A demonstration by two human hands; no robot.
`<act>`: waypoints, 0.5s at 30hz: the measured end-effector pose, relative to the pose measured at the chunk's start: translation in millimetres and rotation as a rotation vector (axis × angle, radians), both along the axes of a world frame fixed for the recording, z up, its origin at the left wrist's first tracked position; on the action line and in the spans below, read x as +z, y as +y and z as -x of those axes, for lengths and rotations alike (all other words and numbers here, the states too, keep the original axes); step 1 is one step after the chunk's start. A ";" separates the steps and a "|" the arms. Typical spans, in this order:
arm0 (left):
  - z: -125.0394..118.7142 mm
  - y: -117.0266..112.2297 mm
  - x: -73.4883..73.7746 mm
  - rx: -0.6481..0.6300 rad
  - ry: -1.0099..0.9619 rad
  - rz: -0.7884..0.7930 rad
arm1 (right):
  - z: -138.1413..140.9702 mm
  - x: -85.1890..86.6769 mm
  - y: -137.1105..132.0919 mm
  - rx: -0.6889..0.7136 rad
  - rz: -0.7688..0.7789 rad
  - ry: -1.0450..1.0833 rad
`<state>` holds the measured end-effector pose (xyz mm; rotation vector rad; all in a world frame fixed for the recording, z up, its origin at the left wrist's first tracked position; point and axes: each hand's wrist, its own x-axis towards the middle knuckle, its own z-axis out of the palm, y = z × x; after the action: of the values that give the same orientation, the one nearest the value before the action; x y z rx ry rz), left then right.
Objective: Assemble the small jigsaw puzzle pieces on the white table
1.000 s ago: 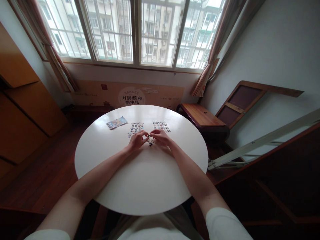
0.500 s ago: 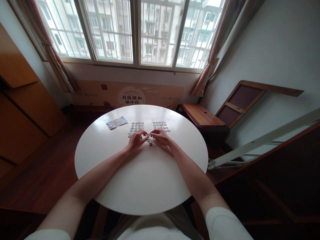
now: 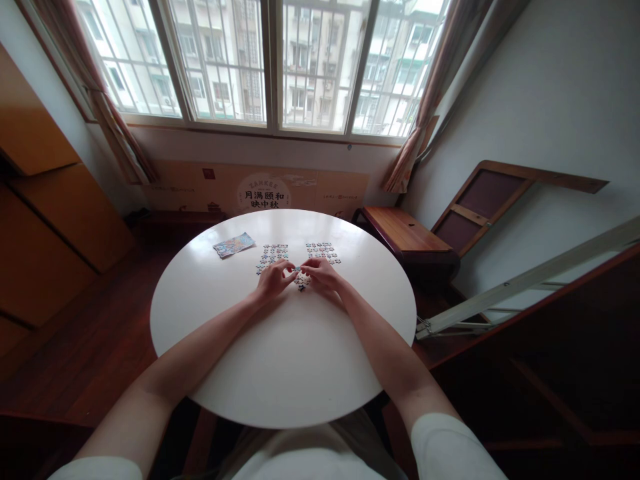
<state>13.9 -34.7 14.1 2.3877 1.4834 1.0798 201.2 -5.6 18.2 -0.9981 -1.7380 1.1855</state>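
My left hand (image 3: 273, 280) and my right hand (image 3: 323, 275) meet at the middle of the round white table (image 3: 285, 360). Both pinch a small puzzle piece (image 3: 297, 270) between their fingertips. Just below the fingertips lies a little cluster of joined pieces (image 3: 301, 283). Beyond the hands, loose puzzle pieces lie spread in two groups: a left group (image 3: 273, 254) and a right group (image 3: 323, 251).
A printed picture card (image 3: 233, 245) lies on the table's far left. A wooden bench (image 3: 403, 231) stands to the right of the table, with a leaning wooden frame (image 3: 487, 197) behind it. A cabinet (image 3: 45, 220) fills the left; windows are ahead.
The hands stay together over the same spot; only the fingertips shift slightly around the small piece.
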 end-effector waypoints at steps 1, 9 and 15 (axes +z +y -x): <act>0.0 -0.2 0.2 0.000 0.001 0.001 | 0.2 0.0 0.0 -0.002 0.003 0.000; -0.6 -1.7 1.5 0.007 0.009 0.017 | 0.2 -4.0 3.9 -0.010 -0.012 -0.028; -1.0 -2.5 1.9 0.012 0.037 -0.001 | 1.0 -4.5 3.6 -0.014 -0.008 -0.026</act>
<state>14.9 -37.2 16.1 2.4153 1.5106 1.0453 200.1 -2.0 13.7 -1.0235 -1.7523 1.1603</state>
